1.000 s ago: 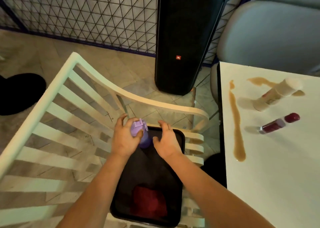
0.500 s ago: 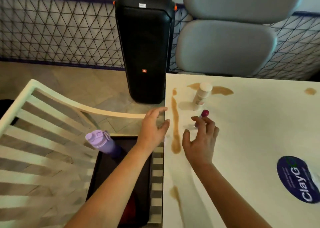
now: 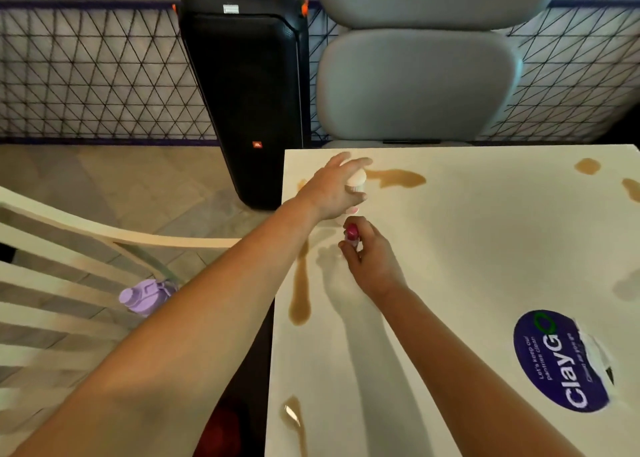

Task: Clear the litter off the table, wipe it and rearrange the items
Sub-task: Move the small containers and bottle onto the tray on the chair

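Cream tabletop (image 3: 467, 248), streaked with brown spills, fills the scene: the left hand (image 3: 332, 188) wraps the white-capped cylindrical bottle (image 3: 356, 181) standing upright at its far left corner, and just nearer, the right hand (image 3: 369, 255) pinches the small magenta-capped tube (image 3: 351, 233), cap pointing away. Behind that corner a black speaker (image 3: 249, 92) reads JBL; a blue sticker (image 3: 561, 359) reads ClayGo

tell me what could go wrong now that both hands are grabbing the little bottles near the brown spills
1. The left hand on the white bottle sits beside a brown spill; lifting could drag a wrist through it.
2. The right hand pinches the small red-capped bottle with its fingertips, so it might slip.
3. The long streak near the table edge may smear under the left forearm.
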Demonstrator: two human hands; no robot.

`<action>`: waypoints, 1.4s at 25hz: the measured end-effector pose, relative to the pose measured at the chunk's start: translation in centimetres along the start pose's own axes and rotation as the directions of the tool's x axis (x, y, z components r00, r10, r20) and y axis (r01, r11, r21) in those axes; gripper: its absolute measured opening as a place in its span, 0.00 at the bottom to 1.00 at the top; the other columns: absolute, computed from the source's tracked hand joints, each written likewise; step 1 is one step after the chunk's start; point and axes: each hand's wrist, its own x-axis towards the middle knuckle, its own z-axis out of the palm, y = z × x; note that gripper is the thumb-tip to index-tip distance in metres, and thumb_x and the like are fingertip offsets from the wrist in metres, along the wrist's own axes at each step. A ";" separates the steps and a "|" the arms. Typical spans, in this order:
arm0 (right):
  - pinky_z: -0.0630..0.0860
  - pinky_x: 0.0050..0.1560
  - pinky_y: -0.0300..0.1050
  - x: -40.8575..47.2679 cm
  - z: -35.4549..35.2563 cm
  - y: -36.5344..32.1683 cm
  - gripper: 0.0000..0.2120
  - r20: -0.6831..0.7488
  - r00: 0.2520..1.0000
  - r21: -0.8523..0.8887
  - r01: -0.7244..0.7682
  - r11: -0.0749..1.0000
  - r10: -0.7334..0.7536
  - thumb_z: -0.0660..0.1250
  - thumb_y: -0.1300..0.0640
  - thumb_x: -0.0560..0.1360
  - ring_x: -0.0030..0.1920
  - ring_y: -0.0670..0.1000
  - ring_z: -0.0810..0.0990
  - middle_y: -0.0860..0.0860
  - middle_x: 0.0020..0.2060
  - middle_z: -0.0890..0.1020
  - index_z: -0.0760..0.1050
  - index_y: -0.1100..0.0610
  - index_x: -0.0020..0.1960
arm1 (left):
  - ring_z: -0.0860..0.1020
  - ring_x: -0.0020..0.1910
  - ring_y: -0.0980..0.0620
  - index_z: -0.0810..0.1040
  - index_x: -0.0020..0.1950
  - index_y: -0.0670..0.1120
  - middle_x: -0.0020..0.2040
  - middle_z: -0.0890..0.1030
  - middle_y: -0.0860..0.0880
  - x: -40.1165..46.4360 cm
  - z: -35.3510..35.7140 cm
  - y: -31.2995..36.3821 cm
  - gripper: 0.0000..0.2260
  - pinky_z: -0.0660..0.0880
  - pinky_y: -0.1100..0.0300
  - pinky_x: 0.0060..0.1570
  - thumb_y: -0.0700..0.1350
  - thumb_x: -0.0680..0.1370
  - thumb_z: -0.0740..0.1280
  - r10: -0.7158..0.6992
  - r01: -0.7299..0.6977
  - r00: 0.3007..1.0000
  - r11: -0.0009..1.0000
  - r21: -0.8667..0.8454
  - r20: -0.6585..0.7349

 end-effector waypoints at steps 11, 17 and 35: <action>0.78 0.48 0.45 -1.4 3.0 -5.9 0.09 -0.148 0.981 0.127 0.147 0.981 -0.127 0.65 0.62 0.75 0.45 0.52 0.78 0.49 0.48 0.72 0.72 0.57 0.54 | 0.72 0.45 0.58 0.70 0.62 0.51 0.51 0.72 0.52 -13.9 -4.8 -4.1 0.22 0.71 0.75 0.42 0.43 0.71 0.72 -0.203 0.032 0.802 0.954 -0.298 -0.563; 0.73 0.46 0.40 -2.5 15.6 -10.2 0.10 0.226 0.955 0.009 0.195 0.981 -0.192 0.68 0.61 0.72 0.46 0.49 0.75 0.48 0.46 0.75 0.74 0.55 0.52 | 0.75 0.52 0.52 0.73 0.56 0.61 0.53 0.74 0.52 -27.0 -5.7 -17.6 0.21 0.75 0.57 0.55 0.47 0.67 0.73 -0.458 0.256 0.533 0.889 -0.381 -0.711; 0.77 0.53 0.56 -7.5 43.2 1.1 0.14 0.656 0.755 -0.241 0.196 0.951 0.011 0.63 0.69 0.71 0.46 0.58 0.79 0.58 0.47 0.79 0.74 0.56 0.53 | 0.69 0.48 0.52 0.74 0.56 0.44 0.53 0.74 0.47 -35.1 8.2 -40.4 0.21 0.67 0.63 0.46 0.38 0.66 0.75 -0.830 0.713 0.473 0.557 -0.426 -0.294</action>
